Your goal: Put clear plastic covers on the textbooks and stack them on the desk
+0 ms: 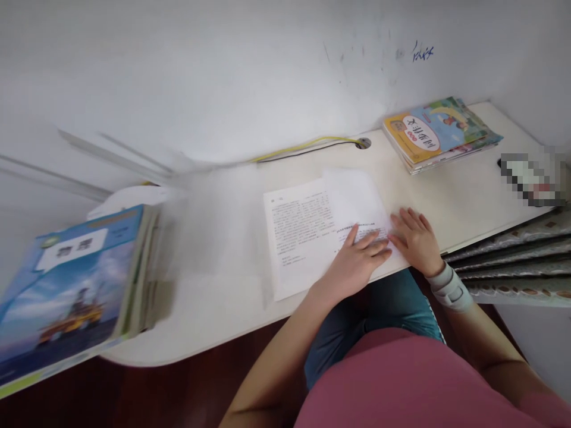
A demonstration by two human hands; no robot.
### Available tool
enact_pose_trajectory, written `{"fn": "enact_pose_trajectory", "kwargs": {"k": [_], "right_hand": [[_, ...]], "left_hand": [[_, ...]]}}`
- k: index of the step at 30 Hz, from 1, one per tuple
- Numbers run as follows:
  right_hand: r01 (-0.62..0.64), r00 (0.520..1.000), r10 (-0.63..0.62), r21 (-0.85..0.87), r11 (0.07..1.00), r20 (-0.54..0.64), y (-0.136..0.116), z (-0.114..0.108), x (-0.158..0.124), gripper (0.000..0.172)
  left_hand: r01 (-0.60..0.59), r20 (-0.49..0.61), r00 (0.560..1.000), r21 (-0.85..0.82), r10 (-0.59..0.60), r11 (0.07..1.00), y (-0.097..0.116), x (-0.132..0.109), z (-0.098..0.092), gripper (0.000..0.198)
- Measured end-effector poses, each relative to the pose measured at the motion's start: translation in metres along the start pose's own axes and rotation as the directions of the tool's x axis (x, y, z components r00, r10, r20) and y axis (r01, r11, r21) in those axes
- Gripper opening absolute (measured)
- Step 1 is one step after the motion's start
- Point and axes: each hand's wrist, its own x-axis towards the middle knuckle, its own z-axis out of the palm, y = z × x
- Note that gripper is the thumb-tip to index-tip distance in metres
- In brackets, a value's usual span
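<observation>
An open book (303, 238) with printed pages lies on the white desk in front of me. My left hand (359, 258) rests on its right page, palm down with fingers spread. At that page's right edge is my right hand (414, 238), its fingers stretched out over the paper's edge and the desk. The two hands are close together, and neither grips anything that I can see. A grey band (451, 289) is around my right wrist. The upper part of the right page looks blank, with print showing lower down near my left fingers.
A stack of books with a blue cover (84, 285) stands at the left. Several colourful booklets (437, 131) are piled at the back right, near a blurred-out phone-like object (530, 181). Yellow and black cables (312, 145) run along the wall into a desk hole.
</observation>
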Motion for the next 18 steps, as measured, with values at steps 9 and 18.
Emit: {"fn": "enact_pose_trajectory", "kwargs": {"k": [9,18], "right_hand": [[0.011,1.000,-0.010,-0.039,0.999,0.012,-0.001,0.000,0.000,0.038],[0.011,1.000,-0.011,-0.045,0.999,-0.006,-0.002,0.001,0.000,0.036]], "left_hand": [[0.122,0.121,0.985,0.028,-0.124,0.992,-0.026,0.028,-0.032,0.052],[0.245,0.270,0.920,0.170,-0.284,0.955,-0.043,0.053,-0.023,0.080]]}}
